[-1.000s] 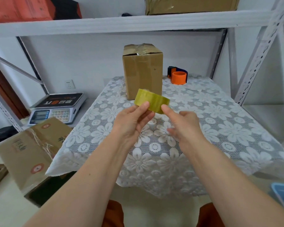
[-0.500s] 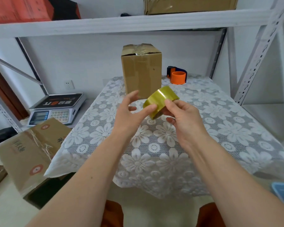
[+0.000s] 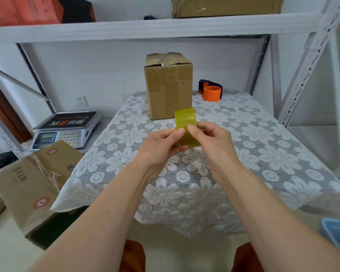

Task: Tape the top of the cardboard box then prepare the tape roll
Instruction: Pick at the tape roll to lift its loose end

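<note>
Both my hands, left hand (image 3: 161, 146) and right hand (image 3: 214, 142), grip yellow tape roll (image 3: 185, 124) edge-on above worktop (image 3: 263, 154); taped cardboard box (image 3: 168, 85) far centre.

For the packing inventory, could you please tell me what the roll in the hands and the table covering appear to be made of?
Yellow-green tape roll: glossy, translucent plastic film, judging by its sheen. White floral tablecloth: probably lace, fabric or vinyl; openwork mesh shows between flowers.
</note>
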